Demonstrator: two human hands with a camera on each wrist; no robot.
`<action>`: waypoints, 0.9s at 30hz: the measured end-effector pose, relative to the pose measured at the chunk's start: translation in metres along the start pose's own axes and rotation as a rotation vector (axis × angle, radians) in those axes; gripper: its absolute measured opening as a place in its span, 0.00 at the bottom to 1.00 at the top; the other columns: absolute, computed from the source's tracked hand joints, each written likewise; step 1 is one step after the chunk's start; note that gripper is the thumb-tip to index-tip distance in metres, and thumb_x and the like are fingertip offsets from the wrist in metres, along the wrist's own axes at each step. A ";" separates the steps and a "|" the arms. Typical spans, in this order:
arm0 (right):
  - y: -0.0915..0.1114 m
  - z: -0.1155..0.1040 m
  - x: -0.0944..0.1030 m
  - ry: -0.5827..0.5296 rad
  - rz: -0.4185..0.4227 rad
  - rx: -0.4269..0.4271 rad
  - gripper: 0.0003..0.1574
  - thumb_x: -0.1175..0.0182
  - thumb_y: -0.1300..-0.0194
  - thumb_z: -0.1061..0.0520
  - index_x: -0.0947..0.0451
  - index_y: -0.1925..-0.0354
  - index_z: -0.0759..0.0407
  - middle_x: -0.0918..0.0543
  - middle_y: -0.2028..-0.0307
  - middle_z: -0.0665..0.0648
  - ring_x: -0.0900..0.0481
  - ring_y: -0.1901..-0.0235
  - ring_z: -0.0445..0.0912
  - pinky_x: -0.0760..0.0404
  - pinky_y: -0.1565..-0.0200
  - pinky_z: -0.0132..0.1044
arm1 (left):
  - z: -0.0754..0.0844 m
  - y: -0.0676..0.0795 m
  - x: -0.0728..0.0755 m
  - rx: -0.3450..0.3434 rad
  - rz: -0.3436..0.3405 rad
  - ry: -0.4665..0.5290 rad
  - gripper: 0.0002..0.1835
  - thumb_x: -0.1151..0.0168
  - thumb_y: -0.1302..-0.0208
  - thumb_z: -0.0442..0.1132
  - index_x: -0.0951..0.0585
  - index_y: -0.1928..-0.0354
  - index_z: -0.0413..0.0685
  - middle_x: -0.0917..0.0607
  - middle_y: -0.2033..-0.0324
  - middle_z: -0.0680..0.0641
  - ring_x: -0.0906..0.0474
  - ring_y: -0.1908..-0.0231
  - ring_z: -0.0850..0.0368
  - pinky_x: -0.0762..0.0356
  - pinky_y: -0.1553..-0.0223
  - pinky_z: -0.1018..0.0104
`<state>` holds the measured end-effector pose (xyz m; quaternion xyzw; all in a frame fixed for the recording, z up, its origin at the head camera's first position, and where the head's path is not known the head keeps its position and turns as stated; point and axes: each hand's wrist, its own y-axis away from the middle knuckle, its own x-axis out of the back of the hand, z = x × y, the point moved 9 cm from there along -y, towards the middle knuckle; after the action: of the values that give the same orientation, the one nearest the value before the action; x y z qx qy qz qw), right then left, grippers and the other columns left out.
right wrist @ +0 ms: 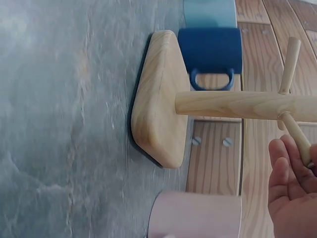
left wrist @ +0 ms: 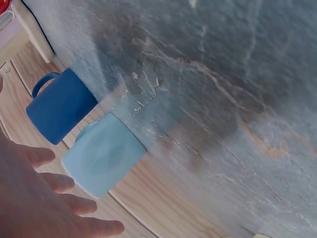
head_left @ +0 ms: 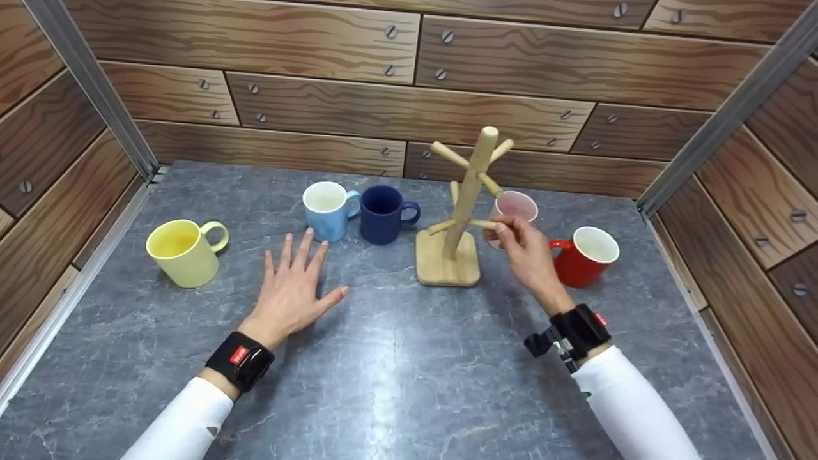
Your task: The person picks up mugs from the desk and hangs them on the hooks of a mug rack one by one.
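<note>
A wooden mug tree (head_left: 468, 199) stands upright on its square base, its several pegs bare. My right hand (head_left: 529, 255) pinches the tip of one lower peg (right wrist: 296, 135) between thumb and fingers. Behind that hand, a pink mug (head_left: 519, 206) is partly hidden. Just right of it stands a red mug (head_left: 583, 260), handle toward the hand. My left hand (head_left: 289, 291), palm down with fingers spread, is nearest the light blue mug (head_left: 327, 222); whether it touches the table cannot be told. Next to that mug is a dark blue mug (head_left: 381, 220).
Far left on the grey marbled table (head_left: 383, 358) stands a yellow mug (head_left: 186, 260), its handle pointing right. Wood-patterned walls (head_left: 307, 108) enclose the back and both sides, with metal rails (head_left: 709, 108) at the corners.
</note>
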<state>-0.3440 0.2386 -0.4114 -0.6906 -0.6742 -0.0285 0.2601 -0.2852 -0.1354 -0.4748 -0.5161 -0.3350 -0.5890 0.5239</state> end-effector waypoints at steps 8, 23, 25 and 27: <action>0.008 -0.003 -0.008 0.026 -0.037 -0.033 0.17 0.45 0.21 0.60 0.20 0.43 0.69 0.12 0.57 0.65 0.14 0.57 0.48 0.21 0.55 0.27 | 0.003 -0.002 -0.003 -0.008 -0.013 0.014 0.52 0.49 0.32 0.75 0.42 0.19 0.47 0.53 0.19 0.38 0.60 0.21 0.30 0.58 0.29 0.23; 0.006 0.007 0.079 0.548 0.002 0.102 0.33 0.33 0.31 0.47 0.23 0.38 0.68 0.21 0.45 0.70 0.24 0.44 0.64 0.28 0.42 0.58 | 0.007 -0.006 -0.003 -0.024 -0.011 0.051 0.53 0.43 0.33 0.72 0.43 0.18 0.47 0.54 0.18 0.38 0.61 0.21 0.30 0.59 0.29 0.24; 0.006 0.012 0.090 0.614 -0.016 0.093 0.36 0.32 0.33 0.44 0.23 0.37 0.66 0.22 0.42 0.71 0.26 0.41 0.66 0.31 0.40 0.62 | 0.010 -0.007 -0.003 -0.031 -0.011 0.054 0.53 0.42 0.34 0.72 0.43 0.18 0.47 0.54 0.18 0.38 0.61 0.21 0.30 0.59 0.28 0.24; 0.005 0.020 0.098 0.663 -0.045 0.071 0.39 0.30 0.35 0.41 0.24 0.35 0.63 0.24 0.39 0.70 0.29 0.38 0.68 0.33 0.40 0.66 | 0.012 -0.007 -0.004 -0.038 -0.009 0.061 0.53 0.42 0.34 0.72 0.43 0.18 0.47 0.55 0.18 0.39 0.62 0.21 0.30 0.59 0.28 0.25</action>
<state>-0.3366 0.3368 -0.3922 -0.6191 -0.5684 -0.2339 0.4888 -0.2893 -0.1213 -0.4744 -0.5062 -0.3101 -0.6131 0.5212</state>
